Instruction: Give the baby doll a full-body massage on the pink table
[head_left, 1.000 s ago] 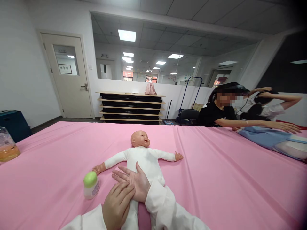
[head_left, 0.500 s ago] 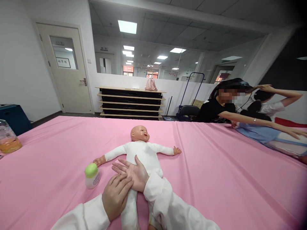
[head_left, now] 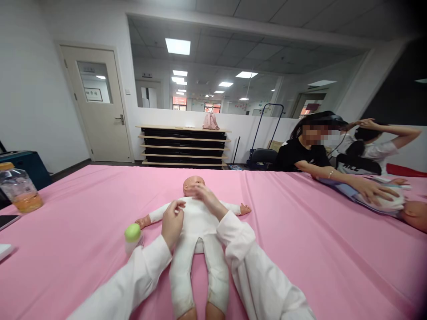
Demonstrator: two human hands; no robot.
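Observation:
A baby doll in a white suit lies on its back on the pink cloth, arms spread, head away from me. My right hand is raised over its upper chest, fingers stretched out and a little blurred, hiding the lower face. Over the doll's left-hand side in the view is my left hand, its fingers loosely bent and apart with nothing in them. Whether either hand touches the doll, I cannot tell. Beside my left sleeve stands a small white jar with a green lid, partly covered by the sleeve.
At the left are a clear bottle with orange liquid, a phone and a white object. A co-worker at the right has a hand on another doll. Behind the table stand a shelf rack and a trolley.
My hands have parted and moved forward, from over the doll's belly toward its chest and head. Before, my left fingers lay on my upturned right palm. The co-worker's hand and cloth have shifted.

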